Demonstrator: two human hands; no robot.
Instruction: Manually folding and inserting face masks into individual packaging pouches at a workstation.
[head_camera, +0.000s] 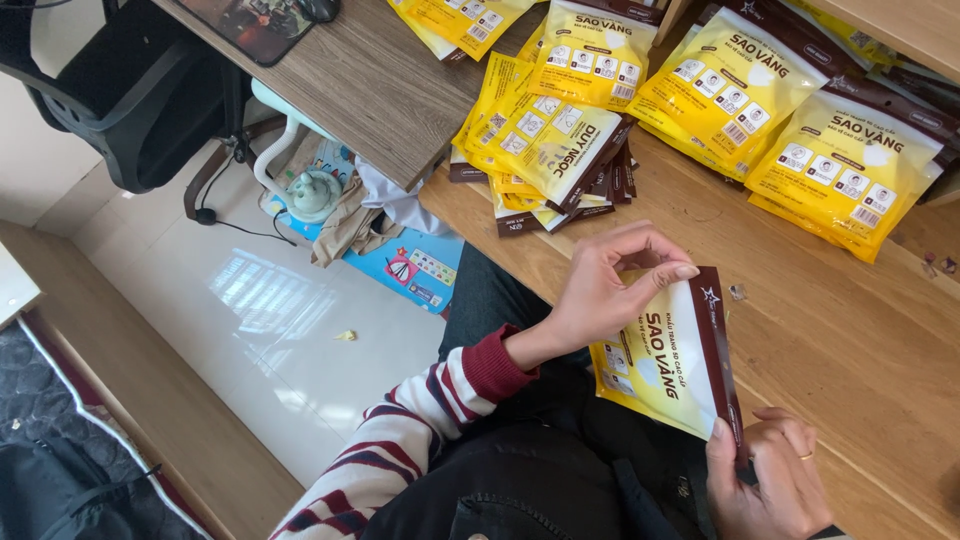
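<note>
- Head view: both hands hold one flat yellow packet with a dark brown strip down one edge, held over the near edge of the wooden desk and above the person's lap.
- Left hand, coming out of a red, white and dark striped sleeve, has its grip narrow: thumb and fingertips pinch the packet's upper edge, at about 12 o'clock on the packet.
- Right hand, with a ring on one finger, has its grip shut on the packet's lower corner by the brown strip, at about 5 o'clock on the packet.
- A loose stack of like yellow packets lies on the desk at 11 o'clock from the held packet, well apart from it, fanned and overlapping.
- Fuller yellow pouches lie in a row at 1 o'clock, reaching to the far right edge of the desk.
- A small clear scrap sits on the desk just beside the packet's upper right corner.
- A second, greyer desk joins at 10 o'clock; a black office chair stands beyond it.
- Pale tiled floor at 9 o'clock carries a blue printed sheet, crumpled cloth and a pale green stand.
- Nothing lies between the hands and the held packet.
</note>
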